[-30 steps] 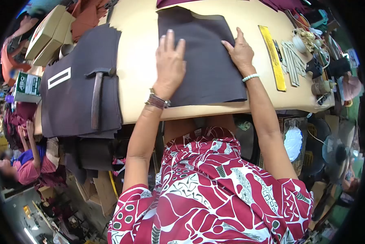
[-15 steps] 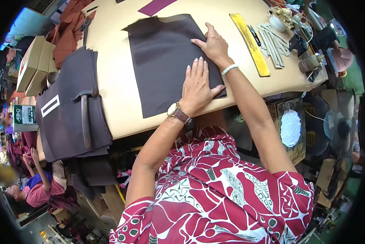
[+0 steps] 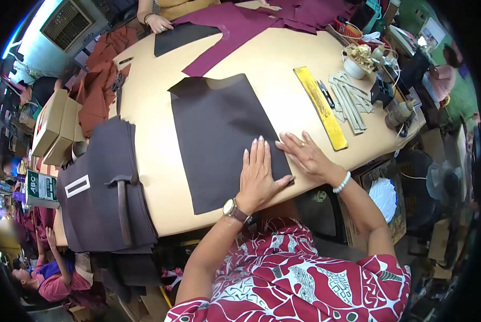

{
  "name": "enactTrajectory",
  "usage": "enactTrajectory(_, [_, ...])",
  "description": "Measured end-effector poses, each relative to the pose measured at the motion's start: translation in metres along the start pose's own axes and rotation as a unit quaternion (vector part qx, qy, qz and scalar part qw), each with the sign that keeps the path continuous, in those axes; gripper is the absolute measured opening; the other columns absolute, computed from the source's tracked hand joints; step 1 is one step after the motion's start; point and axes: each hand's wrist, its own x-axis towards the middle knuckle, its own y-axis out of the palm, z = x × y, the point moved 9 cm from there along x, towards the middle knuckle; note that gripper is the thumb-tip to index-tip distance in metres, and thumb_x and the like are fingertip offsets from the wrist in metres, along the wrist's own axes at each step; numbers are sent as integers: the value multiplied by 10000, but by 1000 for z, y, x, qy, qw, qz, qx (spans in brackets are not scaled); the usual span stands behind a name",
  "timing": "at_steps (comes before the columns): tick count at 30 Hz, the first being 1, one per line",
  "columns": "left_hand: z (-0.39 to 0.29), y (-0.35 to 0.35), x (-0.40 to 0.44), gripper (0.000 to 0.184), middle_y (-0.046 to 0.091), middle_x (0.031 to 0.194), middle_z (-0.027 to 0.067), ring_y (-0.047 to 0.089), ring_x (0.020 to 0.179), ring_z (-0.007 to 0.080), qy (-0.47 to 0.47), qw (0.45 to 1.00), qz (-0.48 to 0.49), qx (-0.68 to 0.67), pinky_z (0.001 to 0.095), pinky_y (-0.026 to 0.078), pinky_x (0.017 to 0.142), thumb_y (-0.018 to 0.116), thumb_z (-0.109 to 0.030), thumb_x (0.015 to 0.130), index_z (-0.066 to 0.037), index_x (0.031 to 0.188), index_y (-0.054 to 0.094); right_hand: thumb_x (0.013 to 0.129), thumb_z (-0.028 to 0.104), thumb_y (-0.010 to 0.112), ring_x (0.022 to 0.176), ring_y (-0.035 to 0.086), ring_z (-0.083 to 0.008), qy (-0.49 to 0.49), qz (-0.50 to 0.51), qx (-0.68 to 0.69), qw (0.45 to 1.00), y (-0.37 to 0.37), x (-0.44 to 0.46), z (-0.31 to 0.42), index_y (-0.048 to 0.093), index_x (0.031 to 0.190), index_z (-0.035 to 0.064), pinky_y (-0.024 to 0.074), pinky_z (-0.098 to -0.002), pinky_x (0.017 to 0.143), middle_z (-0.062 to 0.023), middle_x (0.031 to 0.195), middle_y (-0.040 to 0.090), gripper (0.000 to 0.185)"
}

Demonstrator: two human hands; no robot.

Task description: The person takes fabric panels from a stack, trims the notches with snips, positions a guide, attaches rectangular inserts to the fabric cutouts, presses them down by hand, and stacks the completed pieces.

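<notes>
Fingers (image 3: 260, 153) of the left hand (image 3: 256, 180) lie extended and nearly together on the dark sheet (image 3: 219, 129), thumb set apart toward the near right corner; nothing is pinched. Those of the right hand (image 3: 309, 158) are straight and spread, tips at the sheet's right edge; whether they bear on the sheet or only on the table (image 3: 160, 182), I cannot tell from where I stand. The sheet lies on the table between the dark stack (image 3: 104, 155) and the yellow strip (image 3: 321, 107), its near edge close to the table's rim. Likely fault: the sheet may rotate, caused by uneven pressure, since the left palm loads only the near right portion. Second fault: a crease may form at the far left corner, which juts out and appears lifted, if the sheet is pushed away with that corner unsupported. Compared with half a second earlier, the left hand occupies the same area of the sheet; the right hand, then farther up the right edge, is now down beside the left. A co-worker's hand (image 3: 159, 22) near the maroon material (image 3: 224, 32) now shows, having been out of view.
</notes>
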Motion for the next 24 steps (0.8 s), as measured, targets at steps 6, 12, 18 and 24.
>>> enactTrajectory(6, [0,0,0,986,198,1457,266,180,1370,367,-10,1000,11,4,472,149,1108,527,-627,786,109,1373,233,955,181,384,1353,271,-286,17,-32,23,999,-8,91,-52,115,1458,107,134,-563,1092,-8,1363,474,575])
enactTrajectory(12, [-2,-1,1,982,193,1467,244,148,1379,364,-28,997,47,49,563,117,1085,512,-630,794,99,1384,220,971,214,364,1371,236,-234,64,-52,12,997,-8,156,-95,69,1467,143,112,-546,1103,9,1380,455,582])
enactTrajectory(18, [-9,2,-18,931,220,1460,239,168,1373,365,-22,999,18,46,592,128,1063,490,-616,812,93,1372,264,957,258,402,1375,222,-246,98,-63,-7,993,1,148,-80,61,1462,94,109,-566,1096,-7,1388,445,631])
enactTrajectory(24, [-48,-31,-70,685,455,1285,204,404,1200,355,4,999,40,-5,514,305,968,530,-533,829,28,1219,486,900,259,515,1348,278,-265,78,-58,-7,995,9,75,-23,80,1452,52,141,-607,1068,-19,1381,452,733])
